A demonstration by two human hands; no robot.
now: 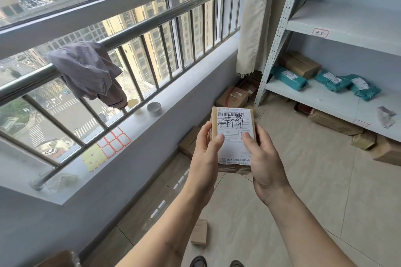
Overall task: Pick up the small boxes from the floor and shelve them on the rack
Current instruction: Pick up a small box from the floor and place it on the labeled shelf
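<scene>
A small cardboard box point(233, 123) with a white shipping label and black handwriting is held up in front of me, label facing me. My left hand point(205, 150) grips its left edge, thumb on the label. My right hand point(263, 158) grips its right edge, thumb also on the label. The white metal rack point(338, 97) stands at the right, its lower shelf holding a brown box point(300, 65) and three teal parcels point(289, 78). Another small box point(199, 232) lies on the tiled floor below my arms.
More cardboard boxes lie on the floor by the wall point(233, 97) and under the rack point(335, 122). A window sill with a steel railing point(134, 30) runs along the left, a grey cloth point(86, 69) draped over it. A beige curtain point(258, 17) hangs beside the rack.
</scene>
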